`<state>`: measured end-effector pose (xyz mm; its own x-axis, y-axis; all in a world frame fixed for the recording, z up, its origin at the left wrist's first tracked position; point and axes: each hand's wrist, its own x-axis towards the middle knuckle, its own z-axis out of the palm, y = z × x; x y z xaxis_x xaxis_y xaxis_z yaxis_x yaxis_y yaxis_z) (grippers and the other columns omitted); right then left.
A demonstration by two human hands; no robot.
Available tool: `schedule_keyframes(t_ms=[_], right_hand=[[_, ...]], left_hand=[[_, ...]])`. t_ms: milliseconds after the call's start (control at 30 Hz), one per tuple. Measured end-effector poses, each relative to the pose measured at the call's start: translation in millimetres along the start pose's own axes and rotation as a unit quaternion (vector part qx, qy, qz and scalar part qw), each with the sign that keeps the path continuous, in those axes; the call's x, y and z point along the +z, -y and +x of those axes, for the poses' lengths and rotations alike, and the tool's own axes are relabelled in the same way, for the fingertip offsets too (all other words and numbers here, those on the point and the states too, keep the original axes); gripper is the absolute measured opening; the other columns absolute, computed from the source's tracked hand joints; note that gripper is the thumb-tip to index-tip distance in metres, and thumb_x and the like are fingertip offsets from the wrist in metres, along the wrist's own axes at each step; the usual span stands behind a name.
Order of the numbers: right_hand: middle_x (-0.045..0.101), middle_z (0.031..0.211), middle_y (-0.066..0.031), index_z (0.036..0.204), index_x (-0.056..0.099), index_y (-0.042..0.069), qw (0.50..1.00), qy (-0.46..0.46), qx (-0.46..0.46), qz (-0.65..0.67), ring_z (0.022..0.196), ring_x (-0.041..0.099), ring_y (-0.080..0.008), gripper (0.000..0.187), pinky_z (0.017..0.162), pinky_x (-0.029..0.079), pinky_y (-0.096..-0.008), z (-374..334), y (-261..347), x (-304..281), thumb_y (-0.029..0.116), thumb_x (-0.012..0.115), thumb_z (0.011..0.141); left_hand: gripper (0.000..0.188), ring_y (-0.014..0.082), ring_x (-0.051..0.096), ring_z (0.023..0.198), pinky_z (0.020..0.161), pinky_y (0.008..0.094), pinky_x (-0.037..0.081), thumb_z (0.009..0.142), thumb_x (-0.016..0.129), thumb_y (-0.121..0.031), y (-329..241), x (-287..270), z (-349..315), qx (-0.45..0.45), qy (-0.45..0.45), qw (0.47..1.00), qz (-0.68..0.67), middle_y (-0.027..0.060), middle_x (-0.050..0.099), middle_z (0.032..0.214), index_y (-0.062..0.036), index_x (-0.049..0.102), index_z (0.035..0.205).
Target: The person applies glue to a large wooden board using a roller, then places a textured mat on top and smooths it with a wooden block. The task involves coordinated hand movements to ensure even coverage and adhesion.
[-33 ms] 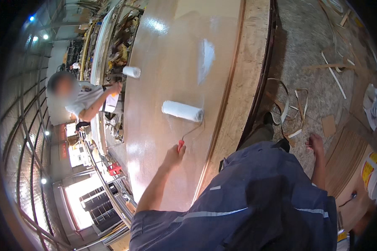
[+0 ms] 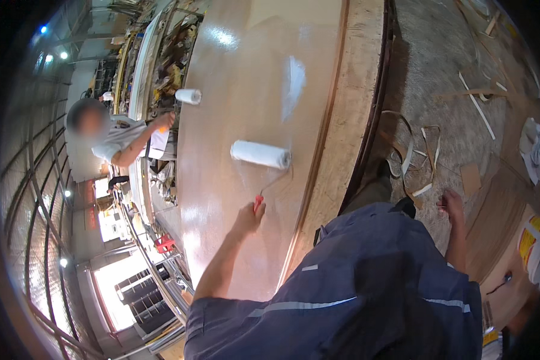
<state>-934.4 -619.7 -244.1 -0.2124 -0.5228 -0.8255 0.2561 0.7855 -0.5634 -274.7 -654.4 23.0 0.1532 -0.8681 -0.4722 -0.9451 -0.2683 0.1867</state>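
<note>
My left hand (image 2: 248, 219) is closed around the red handle of a paint roller (image 2: 260, 155). The roller's white sleeve rests on a long, wet-looking light brown panel (image 2: 234, 234). Above the sleeve, a thick white patch of coating (image 2: 293, 89) lies on the panel. My right hand (image 2: 450, 205) hangs at my side over the floor, its fingers partly curled, and nothing shows in it. Across the panel, a person (image 2: 132, 141) holds a second roller with an orange handle; its white sleeve (image 2: 188, 96) touches the panel's far edge.
A bare wooden ledge (image 2: 357, 78) runs along the panel's near side. Loose strips (image 2: 408, 153) and scraps lie on the concrete floor to my right. A white and yellow bucket (image 2: 537, 249) stands at the far right. Cluttered racks (image 2: 174, 72) line the other side.
My left hand and the roller have moved slightly forward along the panel. The other person's arm and body have shifted a little. My right hand stays put.
</note>
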Motion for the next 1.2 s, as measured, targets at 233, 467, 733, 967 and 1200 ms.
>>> schedule_keyframes(t_ms=[233,467,733,967,1200], right_hand=[[0.06,0.077,-0.0092,0.081,0.057,0.005,0.998,-0.005,0.067,0.0,0.059,0.061,-0.0156,0.02,0.046,0.049,-0.03,-41.1,-40.5,-18.4,0.02,0.048,0.092],[0.058,0.069,-0.0065,0.076,0.054,0.009,0.985,-0.101,0.125,0.062,0.054,0.058,-0.0165,0.023,0.043,0.047,-0.0294,-110.1,-108.7,-41.5,0.024,0.049,0.094],[0.057,0.067,-0.0064,0.074,0.055,0.009,0.997,-0.022,0.073,0.029,0.055,0.06,-0.0168,0.024,0.044,0.049,-0.0294,-97.8,-140.6,-35.2,0.022,0.047,0.093],[0.058,0.067,-0.0076,0.078,0.056,0.005,0.999,-0.019,0.034,-0.011,0.051,0.059,-0.0169,0.024,0.043,0.048,-0.0298,-41.9,-68.7,-32.1,0.022,0.046,0.092],[0.056,0.064,-0.0107,0.083,0.054,0.003,1.0,0.03,-0.001,-0.001,0.048,0.056,-0.0181,0.023,0.039,0.045,-0.0297,-13.1,-40.3,-49.9,0.024,0.047,0.091]], left_hand=[[0.062,0.0285,0.063,0.045,0.038,0.0389,0.051,0.094,0.047,-0.058,-146.7,-87.2,234.4,-0.029,0.102,0.994,0.032,0.0194,0.063,0.063,0.0031,0.06,0.096],[0.067,0.0252,0.056,0.042,0.037,0.0395,0.046,0.093,0.047,-0.059,-293.5,-113.3,422.9,0.051,0.025,0.998,-0.034,0.0129,0.054,0.057,0.0044,0.058,0.072],[0.061,0.0378,0.068,0.062,0.057,0.0465,0.054,0.095,0.045,-0.052,-179.9,-61.8,298.6,0.081,-0.004,0.996,0.032,0.0305,0.065,0.073,0.0054,0.065,0.091],[0.057,0.0476,0.064,0.089,0.073,0.0542,0.051,0.092,0.051,-0.054,70.0,10.6,-31.0,-0.197,-0.086,0.974,0.075,0.0322,0.065,0.09,0.0014,0.063,0.094],[0.057,0.0306,0.063,0.049,0.046,0.0434,0.049,0.086,0.062,-0.053,102.5,73.2,-248.9,-0.501,-0.016,0.863,-0.06,0.0185,0.063,0.062,0.0018,0.061,0.072]])
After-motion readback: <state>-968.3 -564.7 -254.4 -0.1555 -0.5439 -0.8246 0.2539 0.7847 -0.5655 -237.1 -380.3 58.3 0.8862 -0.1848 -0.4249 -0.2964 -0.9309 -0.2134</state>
